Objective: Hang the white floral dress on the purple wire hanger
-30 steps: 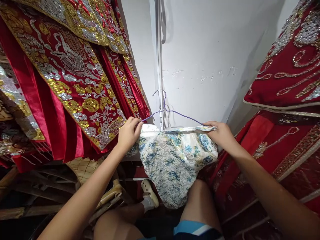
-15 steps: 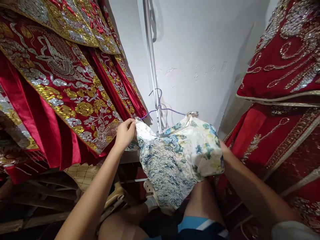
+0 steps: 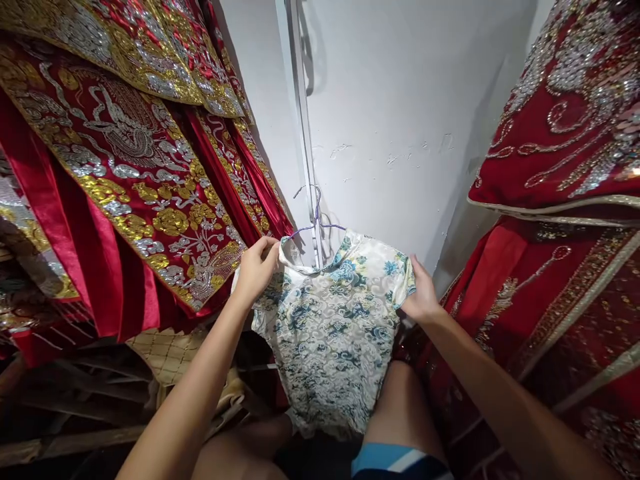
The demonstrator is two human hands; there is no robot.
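Observation:
A white short-sleeved blouse (image 3: 335, 333) with blue and yellow floral print hangs on a purple wire hanger (image 3: 330, 227) in front of me. The hanger's ends are inside the shoulders, and its hook shows above the collar. My left hand (image 3: 259, 263) pinches the blouse at the shoulder beside the neckline. At the other side, my right hand (image 3: 421, 290) grips the edge of the sleeve, its fingertips partly hidden behind the cloth. The blouse is spread out between both hands.
Red garments with gold and silver embroidery (image 3: 150, 173) hang at left, and beaded red ones (image 3: 565, 153) at right. A thin metal pole (image 3: 301, 100) stands against the white wall (image 3: 390, 87). Wooden furniture parts (image 3: 75, 433) lie low at left; my bare legs are below.
The right shoulder of the blouse has settled over the hanger's end. My right hand has come into view at the sleeve, and the blouse now hangs flatter and straighter.

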